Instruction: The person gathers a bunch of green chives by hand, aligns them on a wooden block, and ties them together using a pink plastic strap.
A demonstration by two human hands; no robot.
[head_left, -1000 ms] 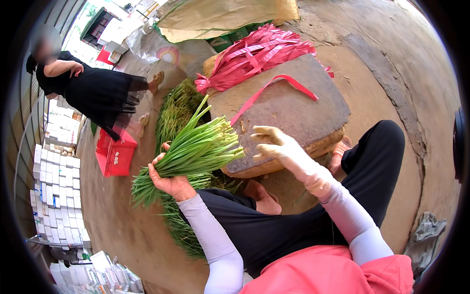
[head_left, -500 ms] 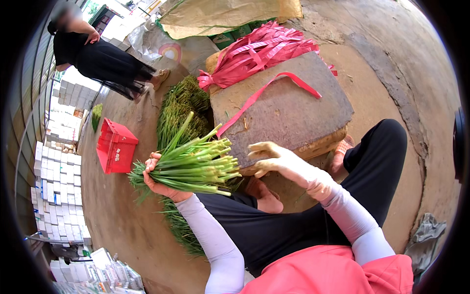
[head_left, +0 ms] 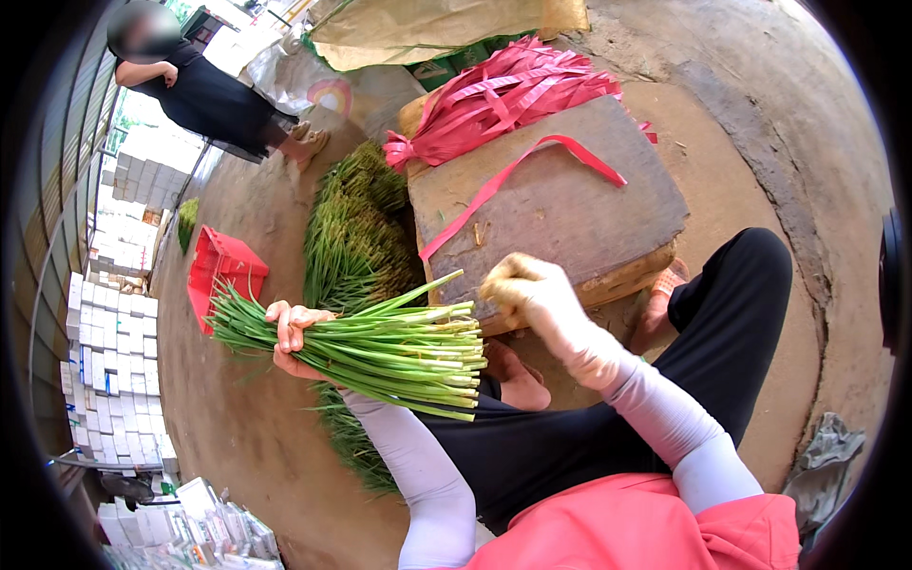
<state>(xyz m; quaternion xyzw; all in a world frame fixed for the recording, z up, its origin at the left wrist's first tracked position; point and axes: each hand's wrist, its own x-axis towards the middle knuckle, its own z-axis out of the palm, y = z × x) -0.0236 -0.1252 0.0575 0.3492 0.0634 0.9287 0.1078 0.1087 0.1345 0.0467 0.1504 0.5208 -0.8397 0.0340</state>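
Note:
My bare left hand is wrapped round a bunch of chives, holding it level above my lap. The pale cut ends point right and the thin green leaves fan out to the left. Just right of those ends is my gloved right hand, its fingers curled in; whether anything is between them is hidden. A worn wooden block stands in front of me with a loose pink strip lying across it. Along its far edge rests a tied bundle of pink strips.
A heap of chives lies on the floor left of the block. Further left is a red crate. White boxes are stacked along the left side. At the upper left stands a person in dark clothes. Grey cloth lies at right.
The bunch has turned more level, its cut ends lower and further right. My right hand's spread fingers have curled in beside them. The person at the upper left has shifted stance.

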